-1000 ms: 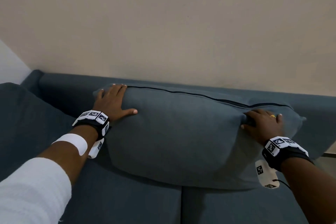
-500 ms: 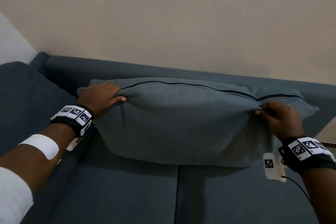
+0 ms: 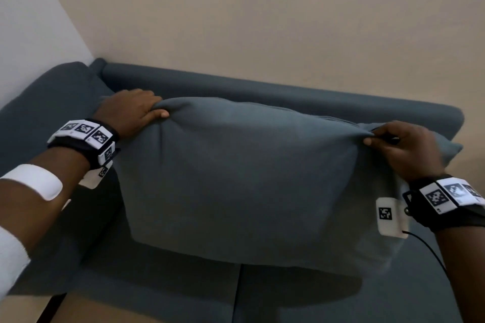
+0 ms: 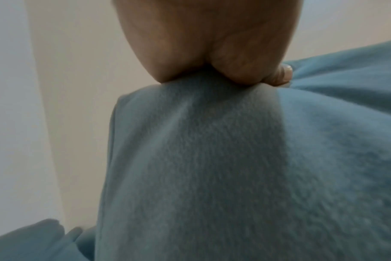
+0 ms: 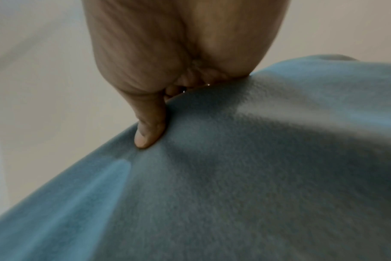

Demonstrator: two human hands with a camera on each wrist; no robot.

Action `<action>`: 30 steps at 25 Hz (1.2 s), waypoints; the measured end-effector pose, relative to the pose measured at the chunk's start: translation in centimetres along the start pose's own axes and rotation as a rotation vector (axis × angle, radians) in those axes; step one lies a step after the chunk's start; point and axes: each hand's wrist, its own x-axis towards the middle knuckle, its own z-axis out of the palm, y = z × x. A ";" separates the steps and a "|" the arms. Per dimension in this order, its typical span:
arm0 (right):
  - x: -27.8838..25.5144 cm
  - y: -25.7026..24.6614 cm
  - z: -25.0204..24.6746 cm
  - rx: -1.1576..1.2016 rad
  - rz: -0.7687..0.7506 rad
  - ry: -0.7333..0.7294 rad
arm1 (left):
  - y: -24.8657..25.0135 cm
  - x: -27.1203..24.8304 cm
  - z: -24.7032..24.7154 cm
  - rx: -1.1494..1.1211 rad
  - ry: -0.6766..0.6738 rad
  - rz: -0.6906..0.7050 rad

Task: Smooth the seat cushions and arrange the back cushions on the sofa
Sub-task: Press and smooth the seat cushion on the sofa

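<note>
Now: 1 back cushion | left hand + right hand grip top corners

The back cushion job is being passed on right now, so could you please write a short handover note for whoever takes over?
Left hand: grips the top left corner of the back cushion.
Right hand: pinches its top right corner.
Cushion: held up over the seat cushions, in front of the sofa back, not yet set against it.
Done: cushion picked up.
Left: set it in place; smooth the seats; other back cushions not in view.
</note>
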 end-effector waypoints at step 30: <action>-16.8 0.9 27.4 -0.357 0.489 -1.044 | 10.7 -14.8 29.8 -0.493 -0.755 -0.368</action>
